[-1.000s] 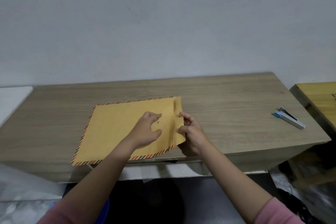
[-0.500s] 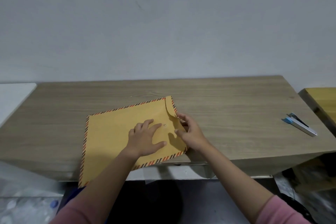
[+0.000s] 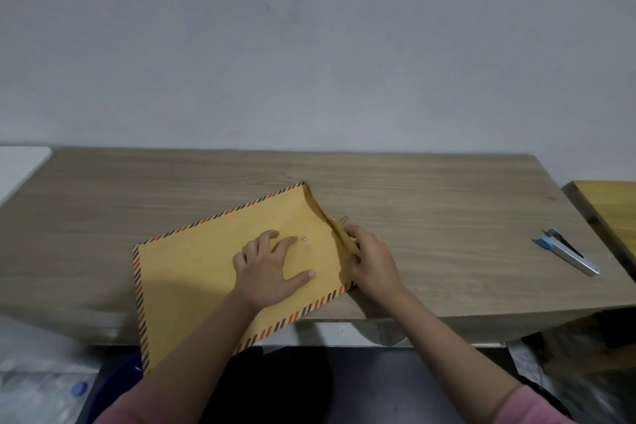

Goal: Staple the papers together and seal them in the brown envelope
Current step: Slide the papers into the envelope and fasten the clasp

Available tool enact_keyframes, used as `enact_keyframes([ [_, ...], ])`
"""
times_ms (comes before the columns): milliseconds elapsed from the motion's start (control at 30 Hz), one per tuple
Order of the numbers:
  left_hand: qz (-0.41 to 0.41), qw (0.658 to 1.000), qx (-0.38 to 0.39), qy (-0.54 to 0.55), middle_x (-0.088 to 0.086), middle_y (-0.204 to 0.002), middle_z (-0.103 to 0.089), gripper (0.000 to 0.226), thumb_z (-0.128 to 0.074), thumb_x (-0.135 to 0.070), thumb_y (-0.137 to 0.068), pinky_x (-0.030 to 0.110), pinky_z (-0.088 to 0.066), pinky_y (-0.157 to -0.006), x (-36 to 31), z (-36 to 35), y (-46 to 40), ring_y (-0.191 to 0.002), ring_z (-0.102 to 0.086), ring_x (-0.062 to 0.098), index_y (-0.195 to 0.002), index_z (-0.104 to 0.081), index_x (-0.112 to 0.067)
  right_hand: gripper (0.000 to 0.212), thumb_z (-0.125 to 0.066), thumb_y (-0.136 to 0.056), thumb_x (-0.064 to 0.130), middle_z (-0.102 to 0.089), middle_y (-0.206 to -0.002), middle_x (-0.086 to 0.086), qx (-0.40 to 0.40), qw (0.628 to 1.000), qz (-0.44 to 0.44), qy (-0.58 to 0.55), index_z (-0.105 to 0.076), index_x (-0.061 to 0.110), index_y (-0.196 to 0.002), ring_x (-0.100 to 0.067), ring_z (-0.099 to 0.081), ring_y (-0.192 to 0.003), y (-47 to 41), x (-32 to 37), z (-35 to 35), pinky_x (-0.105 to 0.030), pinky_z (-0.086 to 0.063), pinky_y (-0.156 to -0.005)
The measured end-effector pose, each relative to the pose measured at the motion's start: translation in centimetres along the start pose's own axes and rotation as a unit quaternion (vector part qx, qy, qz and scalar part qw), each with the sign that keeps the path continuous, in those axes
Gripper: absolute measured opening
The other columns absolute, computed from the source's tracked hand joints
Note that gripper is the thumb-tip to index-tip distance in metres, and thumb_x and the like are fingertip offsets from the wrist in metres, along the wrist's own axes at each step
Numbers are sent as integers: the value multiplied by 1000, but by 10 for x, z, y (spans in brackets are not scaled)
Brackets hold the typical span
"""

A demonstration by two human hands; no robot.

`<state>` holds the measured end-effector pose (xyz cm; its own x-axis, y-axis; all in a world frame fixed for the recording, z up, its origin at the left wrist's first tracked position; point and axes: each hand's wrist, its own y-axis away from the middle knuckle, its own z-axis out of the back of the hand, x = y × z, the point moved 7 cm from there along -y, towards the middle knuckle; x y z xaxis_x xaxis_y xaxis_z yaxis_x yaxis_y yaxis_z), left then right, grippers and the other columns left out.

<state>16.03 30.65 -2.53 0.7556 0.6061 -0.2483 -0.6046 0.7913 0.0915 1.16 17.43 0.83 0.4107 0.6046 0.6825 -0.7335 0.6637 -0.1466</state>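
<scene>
The envelope [image 3: 213, 272] is lying tilted on the desk [image 3: 447, 217], its near left corner hanging off the front edge. No writing or brand is readable anywhere, just the red and black striped border and a little metal stud [image 3: 303, 238] on the face. The left hand [image 3: 270, 270] is lying flat on it, fingers spread, gripping nothing. The right hand [image 3: 370, 260] is curling around the flap [image 3: 335, 227], fingers pinching its edge. Papers aren't showing. The stapler [image 3: 564, 255] is sitting well apart at the right, and it's too small to spot any label.
</scene>
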Motion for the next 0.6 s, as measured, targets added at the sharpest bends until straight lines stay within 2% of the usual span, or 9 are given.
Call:
enact_keyframes([
  [100, 10, 1000, -1, -2, -2, -139, -27, 82, -36, -87, -66, 45, -27, -98, -5, 2, 0, -121, -30, 24, -134, -26, -43, 50, -58, -80, 18, -64, -118, -2, 68, 995, 60, 47, -48, 17, -129, -21, -47, -99, 10, 5, -12, -39, -48, -76],
  [200, 12, 998, -24, -63, 4, -129, -35, 107, -32, -94, -57, 43, -32, -91, -11, 14, -3, -112, -38, 24, -140, -18, -29, 54, -53, -77, 28, -63, -116, -1, 89, 990, 71, 84, -46, 20, -130, -20, -46, -101, 15, 1, -17, -41, -49, -77],
  [267, -8, 994, -50, -100, 7, -132, -35, 120, -30, -98, -51, 43, -32, -89, -17, 24, -7, -112, -39, 25, -144, -10, -25, 54, -55, -74, 25, -64, -114, 0, 90, 989, 81, 90, -46, 21, -128, -20, -49, -100, 12, 0, -13, -37, -49, -74],
  [333, -47, 992, -43, -111, 7, -151, -19, 125, -33, -98, -50, 52, -23, -103, -23, 27, -13, -132, -28, 28, -147, -1, -25, 55, -58, -74, 23, -65, -116, 0, 99, 984, 105, 101, -45, 20, -127, -21, -52, -99, 7, 2, -8, -34, -48, -74],
  [367, -69, 990, -28, -119, 5, -157, -7, 126, -33, -97, -50, 58, -12, -110, -26, 27, -16, -141, -16, 27, -148, 4, -26, 57, -59, -75, 26, -64, -118, 0, 109, 981, 117, 107, -44, 19, -129, -21, -54, -99, 4, 3, -6, -34, -48, -76],
  [433, -114, 984, 8, -139, 0, -160, 6, 126, -31, -98, -51, 59, 12, -109, -31, 24, -20, -146, 4, 22, -148, 8, -28, 60, -57, -78, 41, -63, -121, 2, 125, 977, 122, 120, -41, 19, -132, -22, -56, -101, -3, 2, -3, -35, -48, -81],
  [500, -143, 977, 39, -154, 0, -160, -2, 124, -29, -98, -51, 59, 20, -106, -33, 19, -22, -147, 5, 21, -149, 5, -30, 58, -54, -80, 48, -64, -120, 2, 135, 980, 102, 101, -42, 20, -130, -19, -57, -103, -11, -3, 1, -35, -49, -83],
  [600, -145, 977, 55, -148, 4, -155, -18, 124, -31, -99, -48, 61, 12, -109, -35, 17, -22, -144, -9, 25, -148, 0, -33, 41, -57, -85, 34, -68, -108, -2, 133, 985, 82, 73, -49, 17, -121, -19, -63, -96, -25, -4, 4, -35, -53, -77],
])
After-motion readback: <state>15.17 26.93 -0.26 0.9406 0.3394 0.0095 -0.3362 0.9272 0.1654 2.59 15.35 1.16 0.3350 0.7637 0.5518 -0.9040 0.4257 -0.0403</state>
